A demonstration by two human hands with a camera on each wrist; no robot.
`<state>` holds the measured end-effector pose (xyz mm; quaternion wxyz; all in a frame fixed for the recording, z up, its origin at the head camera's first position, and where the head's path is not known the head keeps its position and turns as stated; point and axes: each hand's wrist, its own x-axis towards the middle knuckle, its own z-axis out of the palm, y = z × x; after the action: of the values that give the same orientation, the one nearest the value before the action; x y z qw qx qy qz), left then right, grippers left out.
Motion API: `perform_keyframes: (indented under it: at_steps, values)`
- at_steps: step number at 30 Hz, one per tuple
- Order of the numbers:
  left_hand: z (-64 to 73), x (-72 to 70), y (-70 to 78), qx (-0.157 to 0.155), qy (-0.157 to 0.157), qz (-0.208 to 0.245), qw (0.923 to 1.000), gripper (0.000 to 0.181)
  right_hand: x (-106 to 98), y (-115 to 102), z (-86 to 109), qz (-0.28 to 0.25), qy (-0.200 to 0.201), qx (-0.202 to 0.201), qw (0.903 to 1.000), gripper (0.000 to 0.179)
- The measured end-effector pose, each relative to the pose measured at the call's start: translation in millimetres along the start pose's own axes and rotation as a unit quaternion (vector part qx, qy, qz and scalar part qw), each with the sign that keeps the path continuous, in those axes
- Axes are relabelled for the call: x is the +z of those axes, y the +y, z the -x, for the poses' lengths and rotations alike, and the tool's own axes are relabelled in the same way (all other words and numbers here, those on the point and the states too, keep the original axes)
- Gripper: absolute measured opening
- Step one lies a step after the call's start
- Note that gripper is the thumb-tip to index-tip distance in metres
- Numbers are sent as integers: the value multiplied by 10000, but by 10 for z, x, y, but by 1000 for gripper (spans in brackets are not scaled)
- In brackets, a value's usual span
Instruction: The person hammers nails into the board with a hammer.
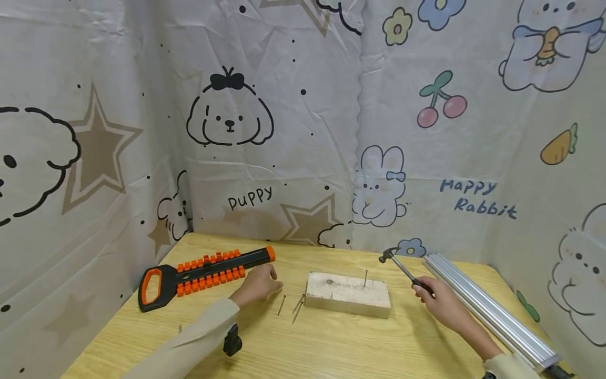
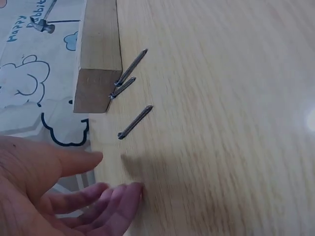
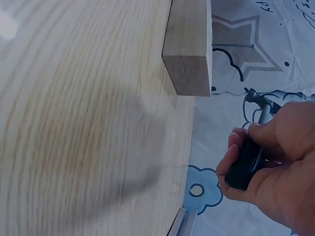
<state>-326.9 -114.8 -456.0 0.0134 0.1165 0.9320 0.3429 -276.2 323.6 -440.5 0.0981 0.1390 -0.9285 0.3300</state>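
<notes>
A pale wooden block (image 1: 347, 301) lies on the table, with a nail (image 1: 366, 278) standing upright in its top near the right end. Left of the block are three loose nails, the nearest nail (image 2: 135, 122) lying apart from the other two by the block's end. My left hand (image 1: 259, 286) hovers beside these nails, fingers loosely bent and holding nothing; the left wrist view shows a gap between thumb and fingertips. To the block's right, my right hand (image 1: 442, 301) grips a small claw hammer (image 1: 401, 266) by its black handle (image 3: 244, 164), the head raised above the table.
A black and orange rack (image 1: 208, 273) with rows of orange clips lies at the left, behind my left forearm. Along the right edge of the table (image 1: 360, 347) runs a silver metal rail (image 1: 492, 310). Patterned cloth walls (image 1: 303, 131) enclose the back and sides.
</notes>
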Motion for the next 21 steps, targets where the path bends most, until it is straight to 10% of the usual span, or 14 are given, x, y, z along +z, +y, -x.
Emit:
perform_keyframes:
  at_steps: [8, 17, 21]
  values:
    - [125, 26, 23, -102, -492, 39, 9987, 28, 56, 30, 10, 405, 131, -15, 9991, 9]
    - [79, 12, 91, -471, -1106, 566, 9911, 26, 119, 157, 84, -110, -387, 932, 9948, 20]
    - [85, -16, 93, -285, -929, 398, 9945, 31, 158, 172, 81, -335, -440, 1036, 9931, 20]
